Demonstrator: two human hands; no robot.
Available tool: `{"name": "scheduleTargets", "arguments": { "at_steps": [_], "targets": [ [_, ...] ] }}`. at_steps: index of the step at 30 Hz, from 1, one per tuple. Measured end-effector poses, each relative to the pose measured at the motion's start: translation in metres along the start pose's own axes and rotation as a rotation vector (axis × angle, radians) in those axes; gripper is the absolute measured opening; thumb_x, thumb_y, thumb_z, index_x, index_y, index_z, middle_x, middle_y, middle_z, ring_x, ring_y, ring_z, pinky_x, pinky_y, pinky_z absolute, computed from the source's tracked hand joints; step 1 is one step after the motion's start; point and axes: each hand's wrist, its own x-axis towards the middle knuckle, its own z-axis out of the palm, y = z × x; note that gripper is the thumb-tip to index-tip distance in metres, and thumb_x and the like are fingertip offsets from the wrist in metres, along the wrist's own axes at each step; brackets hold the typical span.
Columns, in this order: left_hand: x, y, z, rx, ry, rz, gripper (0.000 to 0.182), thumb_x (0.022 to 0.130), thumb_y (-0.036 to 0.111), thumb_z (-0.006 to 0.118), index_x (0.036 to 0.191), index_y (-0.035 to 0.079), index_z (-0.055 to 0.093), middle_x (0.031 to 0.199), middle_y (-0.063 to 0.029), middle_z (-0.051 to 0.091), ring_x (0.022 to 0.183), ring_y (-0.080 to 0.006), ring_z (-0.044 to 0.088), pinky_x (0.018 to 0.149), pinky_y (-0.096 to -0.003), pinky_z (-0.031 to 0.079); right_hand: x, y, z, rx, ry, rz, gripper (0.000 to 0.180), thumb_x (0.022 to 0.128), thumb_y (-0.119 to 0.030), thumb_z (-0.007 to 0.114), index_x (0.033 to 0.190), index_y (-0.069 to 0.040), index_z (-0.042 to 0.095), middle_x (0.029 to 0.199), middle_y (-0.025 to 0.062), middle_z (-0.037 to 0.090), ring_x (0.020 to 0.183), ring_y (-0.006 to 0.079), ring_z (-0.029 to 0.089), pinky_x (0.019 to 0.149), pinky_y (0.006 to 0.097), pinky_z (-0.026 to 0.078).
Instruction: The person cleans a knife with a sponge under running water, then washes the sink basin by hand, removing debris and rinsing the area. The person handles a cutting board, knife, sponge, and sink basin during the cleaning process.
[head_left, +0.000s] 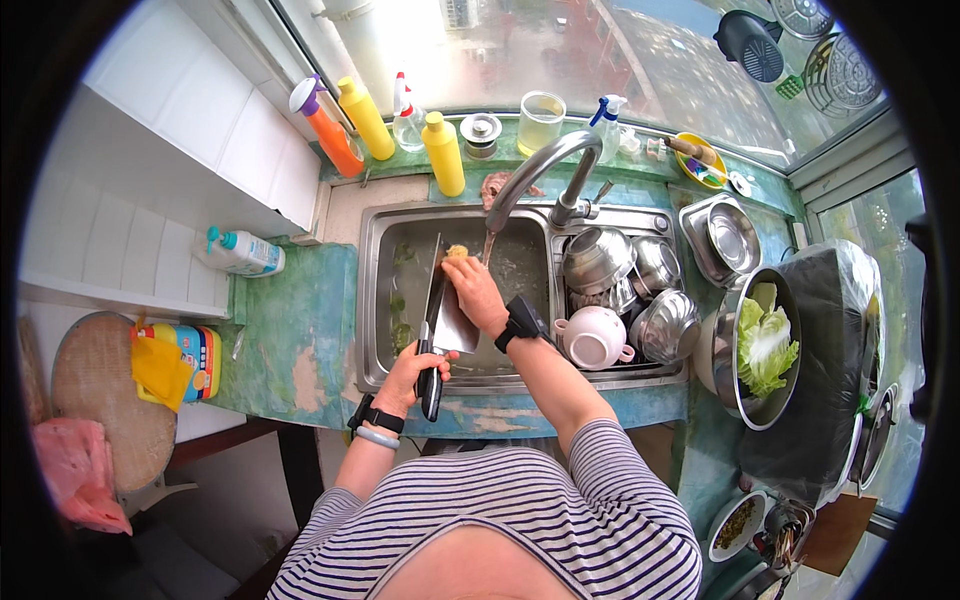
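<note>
My left hand (421, 371) grips the black handles of a cleaver (456, 319) and what looks like a second, narrower knife (433, 289) beside it. Both blades point away from me over the left basin of a stainless steel sink (367, 300). My right hand (474, 291) lies over the cleaver's blade with a yellowish scrubber (457, 252) at its fingertips. Just right of the fingers, water runs from the curved faucet (517, 187) into the basin. Green leaf pieces (401, 304) are in the water along the basin's left side.
Metal bowls (598, 259) and a white two-handled cup (592, 337) fill the drainer on the right. Beyond them stands a pot with cabbage leaves (765, 345). Yellow bottles (444, 156) and spray bottles line the ledge behind the sink. A pump bottle (251, 253) lies at the left.
</note>
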Motion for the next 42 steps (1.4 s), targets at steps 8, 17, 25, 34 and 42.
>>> {"name": "scheduleTargets", "arguments": {
  "at_steps": [8, 17, 25, 34, 42],
  "targets": [
    [-0.008, 0.004, -0.007, 0.088, -0.034, -0.067, 0.026, 0.080, 0.003, 0.061, 0.104, -0.004, 0.056, 0.095, -0.0143, 0.065, 0.067, -0.0160, 0.061, 0.063, -0.0280, 0.052, -0.014, 0.034, -0.038, -0.186, 0.216, 0.297, 0.027, 0.074, 0.003, 0.057, 0.101, -0.001, 0.060, 0.099, 0.0159, 0.056, 0.097, 0.0350, 0.053, 0.083, 0.0413, 0.046],
    [0.007, -0.006, -0.008, 0.393, 0.078, 0.012, 0.034, 0.080, 0.001, 0.062, 0.112, -0.001, 0.053, 0.101, -0.0090, 0.064, 0.074, -0.0139, 0.059, 0.068, -0.0270, 0.051, -0.057, -0.046, -0.014, 0.341, -0.270, 0.915, 0.042, 0.085, -0.030, 0.059, 0.111, 0.002, 0.059, 0.104, 0.0237, 0.064, 0.099, 0.0355, 0.062, 0.086, 0.0405, 0.048],
    [0.008, -0.019, -0.004, 0.834, 0.086, 0.141, 0.035, 0.073, 0.000, 0.065, 0.107, 0.001, 0.059, 0.084, 0.0030, 0.053, 0.075, -0.0076, 0.048, 0.068, -0.0232, 0.041, -0.044, -0.019, -0.013, 0.502, -0.467, 1.155, 0.053, 0.083, -0.038, 0.056, 0.103, 0.010, 0.062, 0.097, 0.0242, 0.067, 0.093, 0.0320, 0.065, 0.082, 0.0378, 0.049],
    [0.006, -0.030, 0.001, 0.583, 0.059, 0.198, 0.057, 0.079, -0.003, 0.060, 0.134, 0.004, 0.046, 0.108, -0.0032, 0.059, 0.087, -0.0128, 0.059, 0.071, -0.0261, 0.050, -0.070, -0.001, 0.007, 0.839, -0.113, 1.069, 0.029, 0.085, -0.023, 0.055, 0.081, 0.006, 0.059, 0.073, 0.0095, 0.063, 0.070, 0.0159, 0.057, 0.063, 0.0358, 0.044],
    [0.005, -0.010, 0.000, 0.597, 0.083, 0.037, 0.055, 0.080, 0.000, 0.059, 0.133, 0.007, 0.047, 0.101, -0.0056, 0.060, 0.076, -0.0117, 0.060, 0.061, -0.0244, 0.049, -0.062, -0.005, -0.020, 0.980, -0.271, 1.032, 0.035, 0.092, -0.033, 0.059, 0.081, 0.001, 0.060, 0.072, -0.0006, 0.054, 0.067, 0.0079, 0.049, 0.058, 0.0281, 0.040]
  ]
}}
